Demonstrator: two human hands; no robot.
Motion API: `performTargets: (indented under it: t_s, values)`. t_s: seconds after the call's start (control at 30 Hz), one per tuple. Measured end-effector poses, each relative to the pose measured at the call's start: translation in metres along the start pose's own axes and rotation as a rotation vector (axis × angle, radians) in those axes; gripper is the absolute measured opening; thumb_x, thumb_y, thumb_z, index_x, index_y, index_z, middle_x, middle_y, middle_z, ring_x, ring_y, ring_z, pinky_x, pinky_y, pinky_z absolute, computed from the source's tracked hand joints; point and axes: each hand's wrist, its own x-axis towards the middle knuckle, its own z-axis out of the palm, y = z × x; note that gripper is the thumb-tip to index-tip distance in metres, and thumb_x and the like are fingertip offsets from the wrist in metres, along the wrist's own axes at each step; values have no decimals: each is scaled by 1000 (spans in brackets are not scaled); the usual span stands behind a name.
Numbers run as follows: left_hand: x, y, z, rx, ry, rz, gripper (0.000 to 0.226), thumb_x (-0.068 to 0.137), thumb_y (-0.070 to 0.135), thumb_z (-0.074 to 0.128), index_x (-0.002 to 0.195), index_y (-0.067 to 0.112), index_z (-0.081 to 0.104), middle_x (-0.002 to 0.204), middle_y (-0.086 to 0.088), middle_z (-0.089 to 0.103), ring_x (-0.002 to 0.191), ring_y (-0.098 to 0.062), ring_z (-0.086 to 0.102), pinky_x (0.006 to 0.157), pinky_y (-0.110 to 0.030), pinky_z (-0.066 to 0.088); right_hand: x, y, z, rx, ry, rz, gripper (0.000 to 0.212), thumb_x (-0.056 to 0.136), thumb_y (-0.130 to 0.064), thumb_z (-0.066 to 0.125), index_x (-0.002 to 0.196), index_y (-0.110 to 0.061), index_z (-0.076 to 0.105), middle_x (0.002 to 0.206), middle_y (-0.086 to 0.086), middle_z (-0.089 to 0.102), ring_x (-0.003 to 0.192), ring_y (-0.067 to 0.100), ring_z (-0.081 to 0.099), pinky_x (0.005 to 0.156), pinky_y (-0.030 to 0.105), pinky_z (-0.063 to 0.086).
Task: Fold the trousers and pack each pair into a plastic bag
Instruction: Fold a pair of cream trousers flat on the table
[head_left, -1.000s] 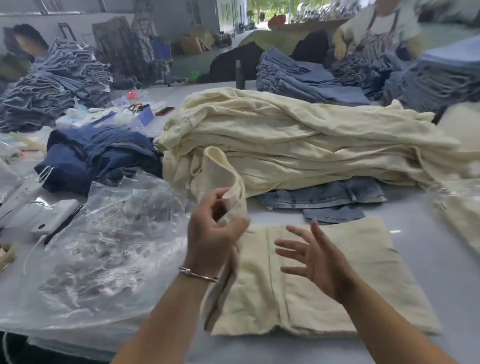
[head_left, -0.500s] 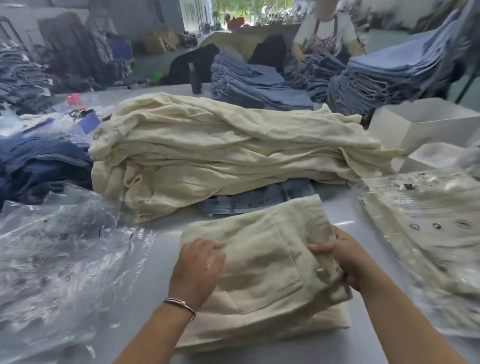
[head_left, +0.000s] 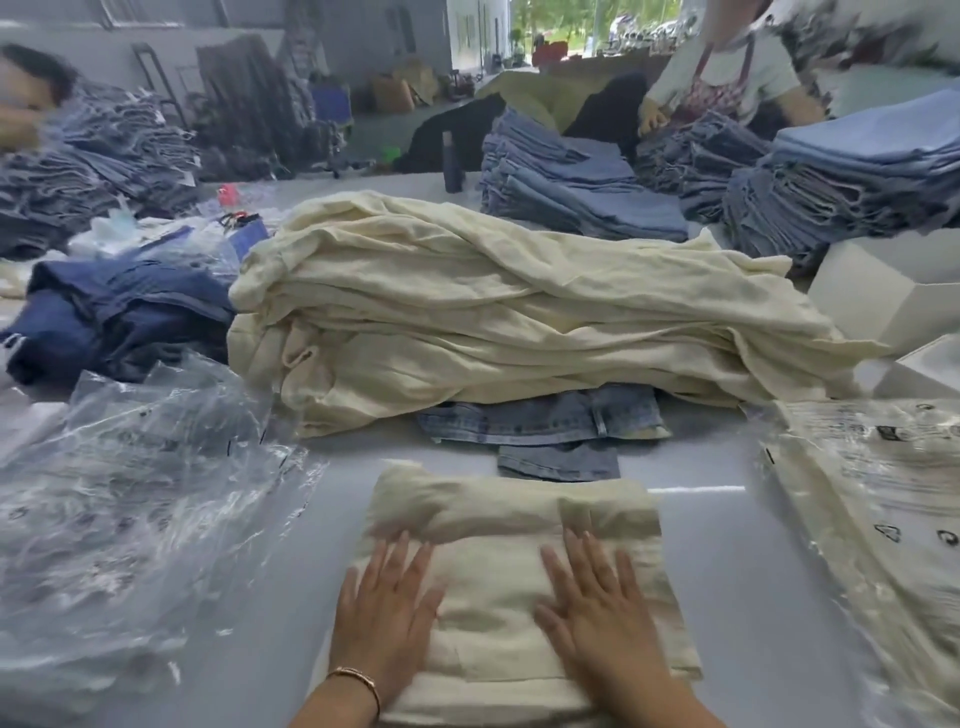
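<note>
Grey table (head_left: 717, 561). Cream pile (head_left: 493, 312) across the middle, denim (head_left: 540, 421) poking out beneath. Empty bags (head_left: 130, 509) heaped at left; bagged pairs (head_left: 883, 519) at right. Folded trousers (head_left: 514, 571) at near edge, centre. Left hand (head_left: 387, 618) and right hand (head_left: 597, 618) both flat, fingers straight, pressing on the trousers, gripping nothing. Bracelet (head_left: 358, 678) on left wrist

Both your hands lie flat, fingers straight, on the folded trousers (head_left: 511, 571): left hand (head_left: 382, 618) on the left part, right hand (head_left: 597, 618) on the right. Empty bags (head_left: 130, 519) lie left on the tabletop (head_left: 727, 571); a cream pile (head_left: 493, 312) sits behind.
</note>
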Motion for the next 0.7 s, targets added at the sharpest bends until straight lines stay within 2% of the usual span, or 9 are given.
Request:
performTargets:
  t_s: [0.13,0.27,0.33,0.4,0.43,0.5,0.53,0.6,0.7]
  values:
    - [2,-4,2,-5,-15,6,56,98,55,16,151,42,1,158,16,-18,146,-9,-15,117,-40,-4,1,4,17,53,-84,22,63,81,-57,34,123,-22,67,133,7,59,146,10,-19,109,41,9]
    - [-6,-26,-1,-89,9,103,53,100,49,25,151,39,14,157,19,-11,147,-5,-5,118,-31,-1,6,-8,20,-34,-281,100,87,75,-63,-6,153,-31,14,162,-1,-1,144,10,-24,115,46,-13]
    - [-14,-44,-7,-188,55,103,51,100,44,33,150,35,24,159,12,13,145,-7,15,116,-25,14,12,-22,13,-28,-301,140,72,87,-59,9,153,-31,10,162,0,-10,148,19,-13,116,50,-9]
    - [-21,-67,-15,-339,197,8,51,99,35,43,148,31,30,145,5,44,131,-14,40,106,-27,35,18,-41,8,-13,-265,88,56,93,-41,33,148,-27,28,162,7,0,149,24,-5,117,49,-2]
    - [-24,-80,-21,-414,305,-65,52,97,28,48,147,30,33,134,7,54,121,-13,48,97,-29,43,22,-52,5,-19,-199,16,51,89,-30,43,139,-22,46,159,13,18,147,26,7,116,48,3]
    - [-27,-112,-33,-487,518,-159,50,93,15,54,141,26,44,117,11,61,108,-11,53,83,-29,50,26,-71,6,69,-72,-85,42,72,-21,61,113,-17,69,144,14,47,138,28,32,112,46,14]
    - [-27,-130,-38,-496,585,-188,49,91,9,55,137,24,49,114,11,62,103,-10,52,79,-29,50,30,-82,6,117,-133,-97,42,71,-19,66,113,-19,69,147,10,45,139,27,34,112,44,16]
    - [-24,-170,-49,-528,612,-295,49,86,-2,50,127,24,54,113,8,61,91,-5,48,72,-26,47,39,-106,11,203,-211,-93,45,77,-19,65,122,-21,62,154,5,34,139,25,36,113,41,24]
    - [-23,-235,-61,-502,454,-481,50,77,-9,48,110,29,52,115,5,53,85,-8,44,69,-27,43,52,-134,22,297,-108,-53,40,67,-17,60,105,-11,71,134,13,57,119,34,58,100,51,43]
